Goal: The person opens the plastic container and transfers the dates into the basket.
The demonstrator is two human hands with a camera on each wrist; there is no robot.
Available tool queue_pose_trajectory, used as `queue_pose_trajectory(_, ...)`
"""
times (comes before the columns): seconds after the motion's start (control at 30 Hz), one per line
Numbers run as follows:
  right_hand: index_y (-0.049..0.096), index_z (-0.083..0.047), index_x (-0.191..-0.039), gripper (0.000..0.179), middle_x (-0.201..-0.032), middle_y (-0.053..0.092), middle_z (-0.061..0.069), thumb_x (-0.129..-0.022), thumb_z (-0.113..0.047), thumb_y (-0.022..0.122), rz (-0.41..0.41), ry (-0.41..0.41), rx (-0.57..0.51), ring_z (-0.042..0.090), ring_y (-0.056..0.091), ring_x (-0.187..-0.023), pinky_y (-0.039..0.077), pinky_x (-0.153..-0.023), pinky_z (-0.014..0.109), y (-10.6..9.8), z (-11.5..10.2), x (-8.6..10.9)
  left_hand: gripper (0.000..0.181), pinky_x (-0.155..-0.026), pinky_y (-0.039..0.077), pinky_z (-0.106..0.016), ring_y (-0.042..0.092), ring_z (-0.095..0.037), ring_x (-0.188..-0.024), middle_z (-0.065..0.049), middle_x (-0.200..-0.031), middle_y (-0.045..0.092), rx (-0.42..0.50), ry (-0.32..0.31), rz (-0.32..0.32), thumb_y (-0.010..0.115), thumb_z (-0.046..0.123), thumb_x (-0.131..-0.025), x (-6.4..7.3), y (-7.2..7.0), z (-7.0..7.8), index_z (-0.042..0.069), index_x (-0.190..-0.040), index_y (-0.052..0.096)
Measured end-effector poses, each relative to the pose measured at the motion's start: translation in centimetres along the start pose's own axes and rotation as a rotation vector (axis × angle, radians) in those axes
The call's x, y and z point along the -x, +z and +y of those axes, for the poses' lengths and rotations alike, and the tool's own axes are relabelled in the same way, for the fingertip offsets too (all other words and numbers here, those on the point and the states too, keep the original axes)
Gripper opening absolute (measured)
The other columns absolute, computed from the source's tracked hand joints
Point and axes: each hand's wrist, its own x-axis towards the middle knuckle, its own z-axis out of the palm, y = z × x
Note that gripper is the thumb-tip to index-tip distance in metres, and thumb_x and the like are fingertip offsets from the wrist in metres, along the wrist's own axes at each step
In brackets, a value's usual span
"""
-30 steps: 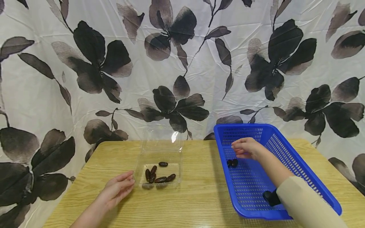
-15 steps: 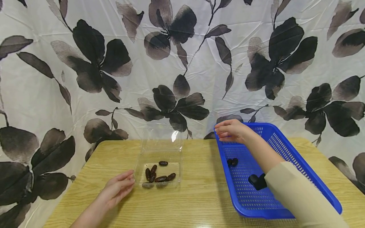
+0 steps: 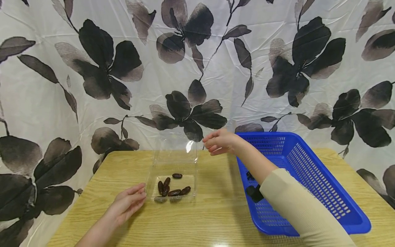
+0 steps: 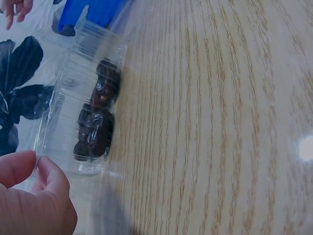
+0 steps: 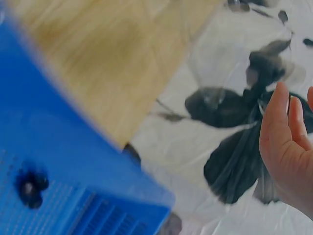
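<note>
Several brown dates (image 3: pixel 175 192) lie in a clear plastic clamshell box (image 3: pixel 188 180), its lid raised at the back. At the box's left side, my left hand (image 3: pixel 128 206) pinches the rim between thumb and finger, as the left wrist view shows. My right hand (image 3: pixel 223 141) is in the air between the box and the blue basket (image 3: pixel 324 185), fingers loosely bent, and I see nothing in them. A few dark dates (image 5: pixel 32 188) sit inside the basket; my right forearm partly hides them in the head view.
A wooden table (image 3: pixel 213 219) bears both containers, the box left of centre and the basket on the right. Behind it hangs a white cloth (image 3: pixel 240 68) with dark flowers. The basket's tall perforated walls stand under my right forearm.
My right hand has left the space over the basket, moving left across its rim towards the box's raised lid. The left hand stays at the box, and the dates keep their places.
</note>
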Motion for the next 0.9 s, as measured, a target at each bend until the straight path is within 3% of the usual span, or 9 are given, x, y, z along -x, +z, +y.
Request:
queue_pose_trajectory(0.23,0.059,0.006,-0.112,0.028,-0.085,0.058,0.008,-0.085,0.0,0.061,-0.023,0.018,0.043,0.017,0.055,-0.07,0.055,-0.072,0.034,3.7,0.7,-1.2,0.066,-0.081,0.049,-0.021,0.058,-0.009,-0.089,0.002,-0.094,0.054,0.003,0.011,-0.006,0.058,-0.005,-0.088,0.0,0.0,0.0,-0.005,-0.144,0.024)
queue_pose_trajectory(0.47,0.061,0.005,-0.11,0.027,-0.086,0.057,0.007,-0.084,-0.001,0.063,-0.108,0.042,0.06,0.019,0.056,-0.072,0.054,-0.075,0.037,7.6,2.1,-2.1,0.066,-0.081,0.049,-0.021,0.058,-0.009,-0.089,0.003,-0.094,0.054,-0.022,0.018,-0.006,0.056,-0.005,-0.089,-0.1,-0.1,0.0,-0.006,-0.145,0.019)
queue_pose_trajectory(0.77,0.064,0.005,-0.1,0.017,-0.077,0.054,0.002,-0.084,0.001,0.063,-0.161,-0.018,0.138,0.015,0.05,-0.064,0.053,-0.078,0.042,11.3,4.8,-3.1,0.069,-0.082,0.048,-0.021,0.056,-0.006,-0.092,0.002,-0.112,0.048,-0.023,0.004,-0.006,0.053,-0.005,-0.091,-0.3,-0.1,-0.1,-0.005,-0.147,0.011)
queue_pose_trajectory(0.9,0.066,0.006,-0.097,0.017,-0.073,0.053,0.001,-0.08,0.006,0.065,-0.12,-0.07,0.198,0.013,0.046,-0.059,0.052,-0.066,0.034,12.0,5.8,-3.6,0.07,-0.082,0.048,-0.021,0.056,-0.006,-0.092,0.004,-0.108,0.05,-0.021,0.005,-0.021,0.053,-0.005,-0.091,-0.3,-0.2,-0.1,-0.005,-0.147,0.01)
